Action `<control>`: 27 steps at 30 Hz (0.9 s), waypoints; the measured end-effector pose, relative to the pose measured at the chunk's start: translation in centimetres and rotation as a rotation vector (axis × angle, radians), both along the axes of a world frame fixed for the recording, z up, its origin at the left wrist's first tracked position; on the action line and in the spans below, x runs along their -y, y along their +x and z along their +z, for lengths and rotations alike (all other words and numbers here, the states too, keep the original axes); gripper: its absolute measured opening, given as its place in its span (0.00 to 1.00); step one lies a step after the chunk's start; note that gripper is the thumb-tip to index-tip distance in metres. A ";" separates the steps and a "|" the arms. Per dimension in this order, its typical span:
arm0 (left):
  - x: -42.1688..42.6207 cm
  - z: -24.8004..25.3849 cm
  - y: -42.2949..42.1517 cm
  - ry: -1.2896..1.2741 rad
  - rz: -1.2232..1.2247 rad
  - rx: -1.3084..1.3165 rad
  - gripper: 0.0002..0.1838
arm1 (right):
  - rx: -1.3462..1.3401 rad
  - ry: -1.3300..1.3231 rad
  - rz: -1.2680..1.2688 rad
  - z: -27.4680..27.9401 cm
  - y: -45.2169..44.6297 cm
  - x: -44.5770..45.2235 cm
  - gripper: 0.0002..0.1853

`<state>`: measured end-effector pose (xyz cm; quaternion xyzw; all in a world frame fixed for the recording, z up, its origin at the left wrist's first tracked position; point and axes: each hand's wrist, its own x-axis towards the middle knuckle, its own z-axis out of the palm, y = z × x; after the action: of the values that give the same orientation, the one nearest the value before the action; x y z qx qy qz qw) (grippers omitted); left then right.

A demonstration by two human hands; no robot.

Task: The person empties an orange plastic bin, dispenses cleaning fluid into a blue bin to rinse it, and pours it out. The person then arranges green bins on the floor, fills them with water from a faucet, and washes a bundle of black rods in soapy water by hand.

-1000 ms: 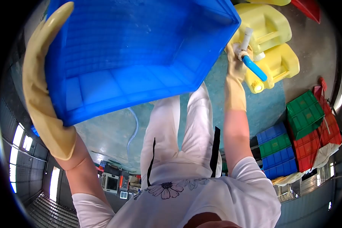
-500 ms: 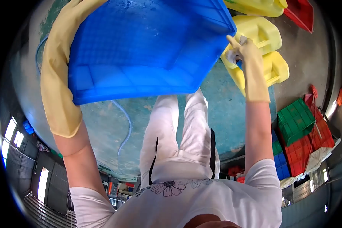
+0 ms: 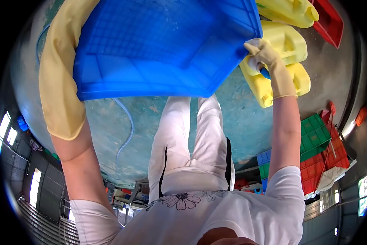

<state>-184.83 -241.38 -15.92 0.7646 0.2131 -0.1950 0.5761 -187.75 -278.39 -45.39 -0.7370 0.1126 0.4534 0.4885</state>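
Note:
A large blue plastic crate (image 3: 150,73) fills the upper middle of the view, tilted with its open side toward me. My left hand (image 3: 75,10), in a long yellow glove, is raised along the crate's left side; its fingers are beyond the top edge of the frame. At the crate's right corner is my gloved right hand (image 3: 261,52), closed round a white fitting (image 3: 252,64) with a short blue part (image 3: 265,73). Its fingertips come close to the crate rim; whether they touch it I cannot tell.
Yellow jerrycans (image 3: 287,43) lie just beyond my right hand, with a red tray (image 3: 329,24) behind them. Green (image 3: 315,132) and red crates (image 3: 314,173) are stacked at the right. A thin hose (image 3: 131,122) curves over the blue-green floor (image 3: 240,122).
The crate has shifted up and tilted slightly. My left hand has moved inward and up, past the frame's top edge. My right hand has turned, and the white fitting is now mostly covered by it.

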 end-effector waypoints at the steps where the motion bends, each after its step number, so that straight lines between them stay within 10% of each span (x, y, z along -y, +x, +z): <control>1: 0.4 0.2 -0.2 0.054 0.029 0.035 0.19 | 0.083 -0.240 0.269 2.5 0.5 -1.9 0.19; 3: -0.4 0.3 0.2 0.047 0.012 -0.012 0.18 | 0.170 -0.474 0.534 7.2 0.7 -4.7 0.20; 5: -0.8 0.4 0.2 0.038 -0.006 -0.061 0.18 | 0.128 -0.516 0.080 9.8 0.2 -5.4 0.24; 10: -1.9 0.0 0.4 0.015 0.019 -0.103 0.17 | 0.690 -0.461 0.062 12.1 -4.0 -0.1 0.30; 14: -1.9 -0.4 0.1 0.122 -0.004 -0.035 0.17 | 0.749 -0.312 0.560 12.3 -5.8 2.8 0.22; 27: 1.0 2.0 0.3 -0.048 -0.104 0.006 0.20 | 0.560 -0.493 0.356 17.1 -7.7 0.9 0.18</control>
<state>-184.55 -242.39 -13.88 0.7613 0.1666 -0.2274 0.5839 -195.42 -279.28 -28.25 -0.9347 -0.0485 0.2724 0.2230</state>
